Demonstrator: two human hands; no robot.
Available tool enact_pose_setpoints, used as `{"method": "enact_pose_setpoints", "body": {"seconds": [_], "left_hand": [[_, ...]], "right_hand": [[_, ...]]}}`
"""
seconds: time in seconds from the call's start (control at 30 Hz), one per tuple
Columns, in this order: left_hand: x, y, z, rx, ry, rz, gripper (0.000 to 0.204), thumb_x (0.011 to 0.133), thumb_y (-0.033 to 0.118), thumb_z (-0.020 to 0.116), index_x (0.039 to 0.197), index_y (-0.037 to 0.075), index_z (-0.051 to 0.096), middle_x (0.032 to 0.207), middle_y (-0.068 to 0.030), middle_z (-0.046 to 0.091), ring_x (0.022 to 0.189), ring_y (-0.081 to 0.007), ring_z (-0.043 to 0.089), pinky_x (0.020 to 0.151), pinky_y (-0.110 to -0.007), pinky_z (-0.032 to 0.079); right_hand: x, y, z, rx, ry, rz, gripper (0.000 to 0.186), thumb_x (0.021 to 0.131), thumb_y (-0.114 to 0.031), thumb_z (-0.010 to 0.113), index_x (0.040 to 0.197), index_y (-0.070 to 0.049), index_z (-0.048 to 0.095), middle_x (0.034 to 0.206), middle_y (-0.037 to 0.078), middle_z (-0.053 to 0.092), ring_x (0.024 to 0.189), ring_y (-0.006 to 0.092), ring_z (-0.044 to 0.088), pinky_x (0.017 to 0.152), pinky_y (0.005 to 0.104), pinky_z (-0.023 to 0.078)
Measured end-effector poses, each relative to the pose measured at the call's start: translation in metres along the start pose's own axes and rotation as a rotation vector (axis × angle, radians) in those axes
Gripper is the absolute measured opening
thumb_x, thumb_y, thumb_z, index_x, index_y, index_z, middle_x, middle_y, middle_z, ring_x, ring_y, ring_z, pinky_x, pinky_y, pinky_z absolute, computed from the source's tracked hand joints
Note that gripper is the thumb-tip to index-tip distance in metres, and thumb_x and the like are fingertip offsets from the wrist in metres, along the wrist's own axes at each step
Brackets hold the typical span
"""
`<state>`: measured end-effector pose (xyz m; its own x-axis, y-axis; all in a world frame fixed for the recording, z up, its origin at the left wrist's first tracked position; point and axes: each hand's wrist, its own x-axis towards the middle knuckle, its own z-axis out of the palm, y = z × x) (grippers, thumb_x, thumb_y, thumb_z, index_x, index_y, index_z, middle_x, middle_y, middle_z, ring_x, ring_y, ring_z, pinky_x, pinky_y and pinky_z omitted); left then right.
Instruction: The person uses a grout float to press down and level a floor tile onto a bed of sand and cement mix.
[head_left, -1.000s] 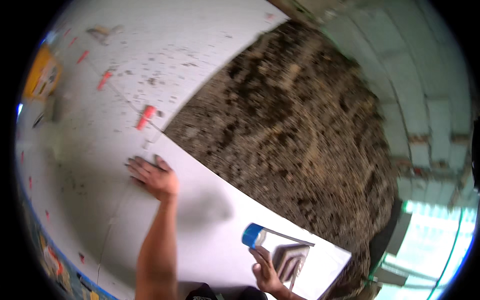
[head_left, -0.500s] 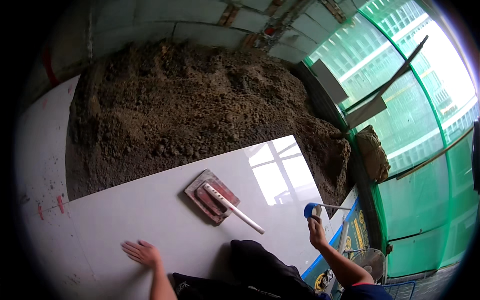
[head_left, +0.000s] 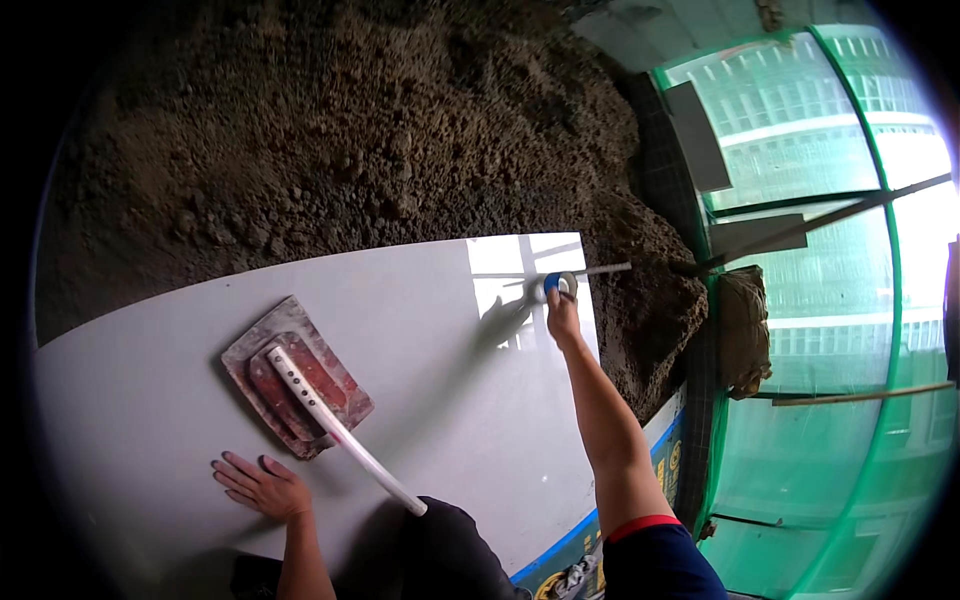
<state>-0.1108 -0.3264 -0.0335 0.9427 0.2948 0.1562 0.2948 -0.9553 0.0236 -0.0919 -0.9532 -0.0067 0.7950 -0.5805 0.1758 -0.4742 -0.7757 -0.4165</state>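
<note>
A large glossy white tile (head_left: 440, 290) spreads before me, its far edge against loose brown soil. My left hand (head_left: 262, 486) lies flat near the tile's left side, fingers spread, holding nothing. My right hand (head_left: 563, 315) reaches out to the tile's far right corner, fingers wrapped round a round blue-and-white tool (head_left: 554, 286). A thin pale strip or rod sticks out from it past the tile's edge; its exact kind is unclear. Between the hands rests a flat, worn red-and-grey float-like tool (head_left: 345, 400) with a long white handle full of holes.
Rough heaped soil or sand (head_left: 380, 150) fills the far side. Green netting (head_left: 800, 340) hangs along the right, with a brown sack (head_left: 742, 330) and a slanting wooden pole (head_left: 840, 213) beside it. Blue-edged printed sheeting (head_left: 672, 450) lies at the lower right. My dark-clothed knee (head_left: 450, 550) is close below.
My right hand has moved with the blue-and-white tool from beside the tile's right edge to its far right corner. The view has shifted; my left hand stays flat on the tile.
</note>
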Motion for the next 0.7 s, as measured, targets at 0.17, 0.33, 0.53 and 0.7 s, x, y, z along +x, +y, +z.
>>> {"method": "enact_pose_setpoints", "body": {"seconds": [0.17,0.33,0.53,0.7], "left_hand": [[0.008,-0.007,-0.001,0.016,-0.012,0.017,0.063,0.104,0.039,0.031,0.154,0.001,0.026,0.161,-0.0222,0.021,0.149,-0.0392,0.018,0.117,-0.055,0.019],[0.012,0.010,-0.006,-0.045,-0.053,0.035,0.063,0.104,0.040,0.030,0.153,0.000,0.028,0.159,-0.0241,0.023,0.148,-0.0412,0.021,0.117,-0.055,0.019],[0.010,0.000,0.001,-0.025,-0.044,0.043,0.063,0.104,0.040,0.031,0.153,0.000,0.029,0.158,-0.0252,0.025,0.147,-0.0418,0.023,0.117,-0.056,0.019],[0.006,-0.004,0.000,0.004,-0.008,0.055,0.064,0.103,0.041,0.033,0.153,0.002,0.028,0.159,-0.0229,0.025,0.147,-0.0401,0.024,0.117,-0.056,0.020]], "right_hand": [[0.038,-0.037,0.028,-0.294,-0.024,0.037,0.044,0.101,-0.038,0.053,0.098,0.005,0.064,0.117,0.025,0.058,0.099,0.0365,0.059,0.087,0.0397,0.049],[-0.097,-0.066,0.008,-0.352,-0.162,-0.034,0.054,0.093,-0.023,0.066,0.134,0.007,0.048,0.142,0.034,0.039,0.124,0.0487,0.049,0.100,0.0475,0.047],[-0.231,-0.114,0.033,-0.262,-0.164,0.226,0.067,0.099,-0.034,0.045,0.151,0.004,0.026,0.155,0.031,0.024,0.145,0.0472,0.019,0.119,0.0539,0.014],[-0.224,-0.110,0.023,-0.267,-0.172,0.163,0.071,0.098,-0.038,0.046,0.152,0.002,0.022,0.156,0.028,0.023,0.145,0.0461,0.018,0.119,0.0555,0.012]]}}
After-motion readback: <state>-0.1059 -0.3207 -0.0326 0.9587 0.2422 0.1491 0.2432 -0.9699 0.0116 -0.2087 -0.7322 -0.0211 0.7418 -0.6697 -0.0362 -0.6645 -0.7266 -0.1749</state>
